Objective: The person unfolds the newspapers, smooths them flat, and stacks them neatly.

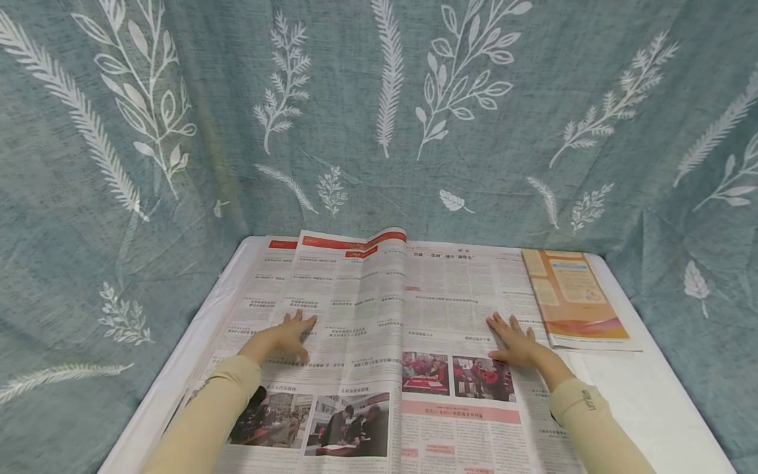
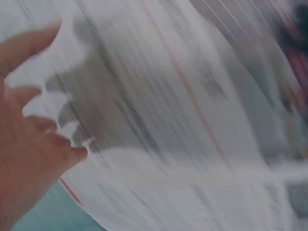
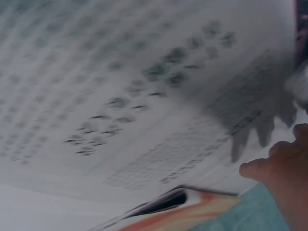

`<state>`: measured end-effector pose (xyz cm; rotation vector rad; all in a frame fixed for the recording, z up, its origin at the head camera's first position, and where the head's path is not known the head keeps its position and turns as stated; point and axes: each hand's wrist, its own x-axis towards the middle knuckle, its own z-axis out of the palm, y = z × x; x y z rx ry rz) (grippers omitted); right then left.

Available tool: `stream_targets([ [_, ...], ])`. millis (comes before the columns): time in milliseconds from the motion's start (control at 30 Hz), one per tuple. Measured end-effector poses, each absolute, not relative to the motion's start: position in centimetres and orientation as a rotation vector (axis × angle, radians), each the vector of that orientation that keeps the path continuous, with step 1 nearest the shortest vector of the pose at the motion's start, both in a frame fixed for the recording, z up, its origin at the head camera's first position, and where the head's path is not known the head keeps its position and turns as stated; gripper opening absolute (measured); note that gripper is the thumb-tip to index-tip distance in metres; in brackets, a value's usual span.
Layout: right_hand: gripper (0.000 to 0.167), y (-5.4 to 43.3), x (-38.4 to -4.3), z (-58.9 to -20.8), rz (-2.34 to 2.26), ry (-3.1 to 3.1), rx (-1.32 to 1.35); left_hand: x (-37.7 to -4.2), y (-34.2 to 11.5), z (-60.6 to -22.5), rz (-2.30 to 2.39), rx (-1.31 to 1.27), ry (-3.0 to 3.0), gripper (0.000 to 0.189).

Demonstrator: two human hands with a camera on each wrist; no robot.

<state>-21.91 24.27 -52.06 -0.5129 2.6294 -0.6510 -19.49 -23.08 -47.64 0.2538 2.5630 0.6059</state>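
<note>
An open newspaper (image 1: pixel 438 303) lies spread out, printed with columns of text, red banners and colour photos. Over its left page is my left hand (image 1: pixel 284 339), fingers spread apart and holding nothing. My right hand (image 1: pixel 516 342) is over the right page beside a photo (image 1: pixel 482 378), its fingers likewise spread and its grasp empty. Near the centre fold, the top edge of the left page (image 1: pixel 355 245) lifts in a curl. In the left wrist view, the left hand (image 2: pixel 33 130) casts a shadow on blurred print; the right wrist view shows a similar shadow beside the right hand (image 3: pixel 281 168).
An orange and tan booklet (image 1: pixel 580 299) lies at the newspaper's right edge, partly over it. Beneath is a white tabletop (image 1: pixel 639 401). A blue-green curtain (image 1: pixel 355 118) with white leaf prints hangs behind and along both sides of the table.
</note>
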Motion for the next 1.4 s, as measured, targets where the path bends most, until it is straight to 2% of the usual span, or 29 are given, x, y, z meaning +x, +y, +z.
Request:
stream_targets([
  [167, 0.088, 22.3, -22.0, -51.5, -0.630, 2.622, -0.488, -19.8, -18.8, -47.7, 0.644, 0.313, 2.561, 0.091],
  [367, 0.095, 21.6, -21.7, -51.5, -0.498, 2.681, -0.419, -19.1, -16.5, -48.9, 0.512, 0.187, 2.571, 0.095],
  [933, 0.093, 23.6, -22.2, -51.9, -0.496, 2.696, -0.450, -18.3, -19.4, -49.1, 0.653, 0.054, 2.644, 0.097],
  [1400, 0.092, 24.7, -23.2, -52.3, -0.607, 2.670, -0.500, -18.4, -22.4, -49.1, 0.612, 0.082, 2.678, 0.102],
])
